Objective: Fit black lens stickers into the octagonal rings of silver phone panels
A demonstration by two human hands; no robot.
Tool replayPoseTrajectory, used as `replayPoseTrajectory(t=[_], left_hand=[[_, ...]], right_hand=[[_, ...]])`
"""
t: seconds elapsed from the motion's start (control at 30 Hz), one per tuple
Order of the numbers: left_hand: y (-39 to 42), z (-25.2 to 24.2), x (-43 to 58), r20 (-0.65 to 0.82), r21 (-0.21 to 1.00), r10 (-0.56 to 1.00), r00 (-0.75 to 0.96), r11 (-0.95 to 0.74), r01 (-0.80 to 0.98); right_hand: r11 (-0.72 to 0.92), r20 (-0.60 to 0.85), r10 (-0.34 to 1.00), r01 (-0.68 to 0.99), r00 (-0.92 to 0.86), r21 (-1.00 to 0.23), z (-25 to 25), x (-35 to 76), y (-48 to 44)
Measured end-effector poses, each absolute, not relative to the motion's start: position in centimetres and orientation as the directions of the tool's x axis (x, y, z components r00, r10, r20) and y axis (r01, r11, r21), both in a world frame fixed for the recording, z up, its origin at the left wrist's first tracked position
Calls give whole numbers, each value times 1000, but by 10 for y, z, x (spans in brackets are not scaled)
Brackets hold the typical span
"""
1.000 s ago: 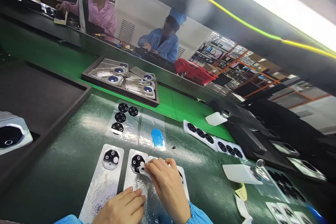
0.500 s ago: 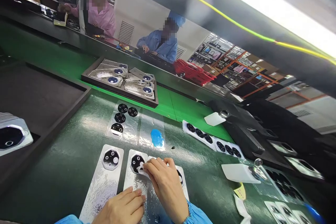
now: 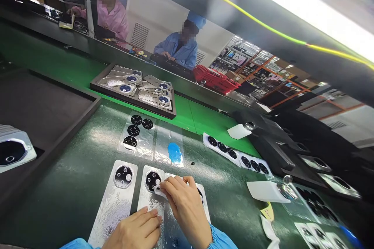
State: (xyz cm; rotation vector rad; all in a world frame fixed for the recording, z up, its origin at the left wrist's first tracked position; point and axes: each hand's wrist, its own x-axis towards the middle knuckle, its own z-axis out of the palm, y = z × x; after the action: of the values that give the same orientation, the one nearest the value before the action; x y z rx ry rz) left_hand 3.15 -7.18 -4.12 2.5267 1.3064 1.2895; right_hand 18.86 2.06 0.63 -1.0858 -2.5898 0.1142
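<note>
Right hand (image 3: 182, 206) is down low in the middle of the bench, thumb and fingertips clenched on a white wipe (image 3: 157, 188), and that wipe is pressed onto the black camera ring (image 3: 151, 181) at the top of the middle back cover (image 3: 149, 202). Left hand (image 3: 136, 231), at seven o'clock from the right, lies flat and relaxed, grasping nothing, its fingertips resting on the lower part of that same cover. Just beside it at nine o'clock, a second cover (image 3: 115, 202) lies on the green mat (image 3: 73, 186), its own ring facing up. At three o'clock a third cover (image 3: 205, 204) peeks out, mostly hidden under the right hand. Up at twelve o'clock, a clear film sheet (image 3: 146, 144) carries a few black rings, with a blue disc (image 3: 175, 152) next to them. Farther out at eleven o'clock, a dark tray (image 3: 131, 103) is loaded with more covers. Over at two o'clock, a white strip of rings (image 3: 236, 156), and at three o'clock, well apart from the hands, a white bottle (image 3: 267, 192) lies on its side. Across the line, two other people are bent over their own benches.
</note>
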Motion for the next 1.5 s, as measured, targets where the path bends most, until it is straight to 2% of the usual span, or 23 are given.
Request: replayPoseTrajectory(t=[0.93, 1.17, 1.5], left_hand=[[-74, -45, 32, 638, 384, 702, 317, -646, 660], [-76, -44, 32, 603, 421, 731, 319, -631, 651], [-78, -46, 34, 599, 448, 739, 309, -629, 636]], right_hand=[[693, 272, 720, 680, -638, -239, 3, 188, 21], [712, 219, 702, 656, -678, -251, 6, 194, 24], [715, 235, 699, 657, -676, -238, 4, 192, 24]])
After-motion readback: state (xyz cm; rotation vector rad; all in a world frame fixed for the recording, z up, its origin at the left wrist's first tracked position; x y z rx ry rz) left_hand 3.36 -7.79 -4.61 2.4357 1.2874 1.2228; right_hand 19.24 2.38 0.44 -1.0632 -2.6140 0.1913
